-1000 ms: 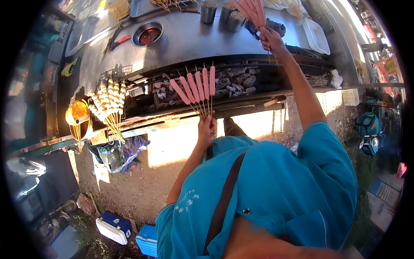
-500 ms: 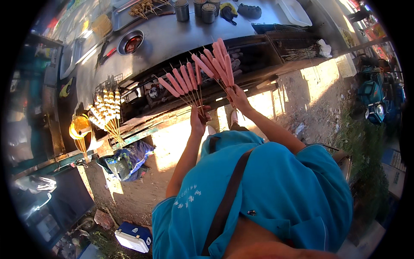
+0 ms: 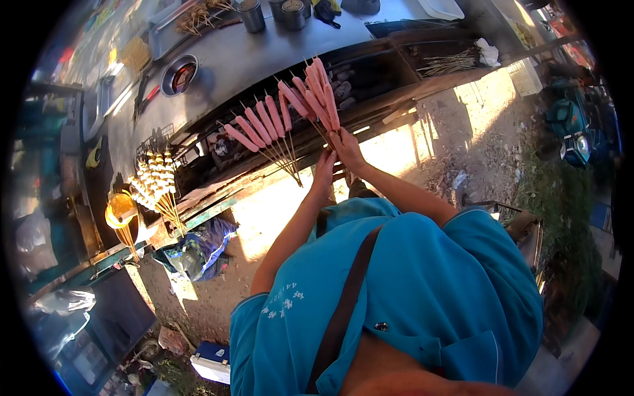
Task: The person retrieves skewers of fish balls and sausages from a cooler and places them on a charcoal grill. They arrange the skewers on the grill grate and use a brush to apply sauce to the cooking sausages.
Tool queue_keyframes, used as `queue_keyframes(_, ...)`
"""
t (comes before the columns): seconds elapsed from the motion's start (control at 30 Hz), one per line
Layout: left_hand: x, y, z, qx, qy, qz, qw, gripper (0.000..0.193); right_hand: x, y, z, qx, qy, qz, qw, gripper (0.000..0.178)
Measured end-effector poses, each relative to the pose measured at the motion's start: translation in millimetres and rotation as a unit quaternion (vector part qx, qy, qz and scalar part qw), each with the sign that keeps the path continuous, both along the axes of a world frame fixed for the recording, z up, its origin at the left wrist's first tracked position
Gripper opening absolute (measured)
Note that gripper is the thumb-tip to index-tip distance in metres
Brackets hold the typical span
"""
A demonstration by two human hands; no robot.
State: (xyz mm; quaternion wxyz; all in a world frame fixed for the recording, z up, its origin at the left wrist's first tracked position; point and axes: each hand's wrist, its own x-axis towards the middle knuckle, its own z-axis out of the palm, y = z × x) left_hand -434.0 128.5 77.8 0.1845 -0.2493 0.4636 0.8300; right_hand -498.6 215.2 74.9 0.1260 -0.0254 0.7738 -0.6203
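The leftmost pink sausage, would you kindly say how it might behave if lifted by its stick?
The sausage would probably dip, being at the stick's far end. The stick looks thin, so it may flex slightly. The sausage's long, rounded shape suggests it could roll.

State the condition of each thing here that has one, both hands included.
Long dark metal grill: uncovered; whether lit, unclear.
Bare right hand: closed on skewers.
Bare left hand: beside the right one, grip unclear.
Bunched pink sausage skewers: held, sausages upward.
Fanned pink sausage skewers: unheld, lying across the grill.
Round steel bowl: uncovered, dark red contents.
Grey cylindrical metal canister: upright.
White-and-dark banded skewers: grouped, fanned.
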Motion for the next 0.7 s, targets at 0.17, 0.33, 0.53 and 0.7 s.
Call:
queue_keyframes(0.17,-3.4,4.2,-4.1,-0.041,0.004,0.017,0.999,0.033,-3.2,6.3,-6.9,0.054,0.032,-0.018,0.998,0.026)
queue_keyframes(0.33,-4.0,2.6,5.7,-0.062,0.004,-0.009,0.998,0.025,-5.1,11.4,-9.6,0.031,0.027,-0.043,0.998,0.024)
queue_keyframes(0.53,6.7,5.3,14.7,-0.009,-0.026,-0.049,0.998,0.025,-5.6,6.3,19.6,-0.043,-0.033,-0.073,0.996,0.023)
queue_keyframes(0.7,1.8,11.3,7.9,0.036,-0.022,-0.035,0.998,0.024,-21.2,13.1,6.0,0.101,0.047,-0.036,0.993,0.024)
